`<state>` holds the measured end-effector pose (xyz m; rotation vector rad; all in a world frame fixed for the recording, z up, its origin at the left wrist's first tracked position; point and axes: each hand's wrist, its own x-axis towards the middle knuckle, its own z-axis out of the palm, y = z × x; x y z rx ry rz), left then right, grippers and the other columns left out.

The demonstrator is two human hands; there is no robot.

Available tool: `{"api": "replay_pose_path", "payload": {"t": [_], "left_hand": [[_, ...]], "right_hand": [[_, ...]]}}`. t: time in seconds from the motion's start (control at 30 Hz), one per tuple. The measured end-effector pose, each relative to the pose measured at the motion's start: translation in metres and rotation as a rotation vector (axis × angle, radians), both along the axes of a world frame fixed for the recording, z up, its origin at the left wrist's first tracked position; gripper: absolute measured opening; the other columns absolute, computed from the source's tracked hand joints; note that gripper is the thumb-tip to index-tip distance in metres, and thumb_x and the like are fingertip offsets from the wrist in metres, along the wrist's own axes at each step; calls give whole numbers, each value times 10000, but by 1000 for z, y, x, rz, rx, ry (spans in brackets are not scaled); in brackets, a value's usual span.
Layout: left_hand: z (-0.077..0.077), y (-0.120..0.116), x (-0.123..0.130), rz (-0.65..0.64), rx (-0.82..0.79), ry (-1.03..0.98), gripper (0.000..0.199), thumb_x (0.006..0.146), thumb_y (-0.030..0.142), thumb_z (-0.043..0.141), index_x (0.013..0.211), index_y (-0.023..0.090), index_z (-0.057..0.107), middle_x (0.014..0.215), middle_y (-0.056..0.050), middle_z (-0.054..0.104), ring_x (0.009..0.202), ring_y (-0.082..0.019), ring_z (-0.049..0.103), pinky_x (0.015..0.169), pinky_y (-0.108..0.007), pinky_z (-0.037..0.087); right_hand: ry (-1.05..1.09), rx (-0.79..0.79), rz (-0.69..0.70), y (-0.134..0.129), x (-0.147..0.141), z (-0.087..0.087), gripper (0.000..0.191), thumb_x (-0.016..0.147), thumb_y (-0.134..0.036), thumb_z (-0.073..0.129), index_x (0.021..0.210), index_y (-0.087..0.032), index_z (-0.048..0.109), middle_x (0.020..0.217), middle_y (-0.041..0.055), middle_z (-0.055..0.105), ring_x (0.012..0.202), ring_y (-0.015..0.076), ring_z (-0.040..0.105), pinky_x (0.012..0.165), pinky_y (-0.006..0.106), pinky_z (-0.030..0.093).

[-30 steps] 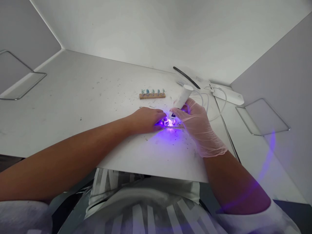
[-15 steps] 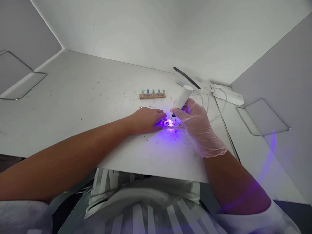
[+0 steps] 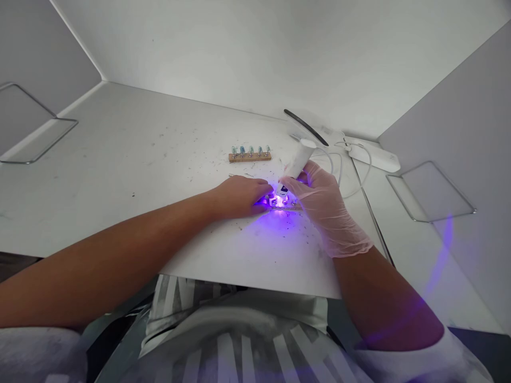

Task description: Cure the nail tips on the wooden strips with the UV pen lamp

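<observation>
I've got the gloved right hand [image 3: 325, 207] gripping the white lamp [image 3: 300, 159], lit, over the near strip [image 3: 293, 208]. Left hand [image 3: 239, 196] at strip's left end, fingers bent; can't tell if pinching. Far strip [image 3: 250, 157] holds five upright pieces, outside the lamp's reach. Near row's progress: glare, can't judge.

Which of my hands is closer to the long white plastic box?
Your right. The gloved right hand is left of the box and nearer you; the bare left hand is even farther left.
</observation>
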<state>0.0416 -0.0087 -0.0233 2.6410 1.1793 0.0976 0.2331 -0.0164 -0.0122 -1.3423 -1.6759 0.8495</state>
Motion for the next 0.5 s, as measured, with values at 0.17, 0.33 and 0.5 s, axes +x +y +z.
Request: {"api": "replay_pose_path", "payload": {"t": [0.17,0.33,0.5], "left_hand": [[0,0,0,-3,1,-1,322,894,456,455,1001,204,624,946,-29,667,677,-131,560,545,-248,326],[-1,0,0,2,8,4,322,893,461,456,999,208,624,927,-20,663,670,-133,552,541,-249,324],[-1,1,0,6,9,1,311,891,460,457,987,213,619,928,-15,663,667,-133,554,541,-250,322]], "right_hand": [[-2,-7,-6,0,0,1,216,767,-341,684,957,-239,699,691,-31,599,604,123,554,593,314,463],[2,1,0,1,1,0,221,766,-343,686,954,-229,699,691,-29,606,603,123,559,586,309,463],[6,-19,-3,1,0,0,204,766,-336,691,943,-235,693,691,-32,605,597,118,561,585,306,466]]}}
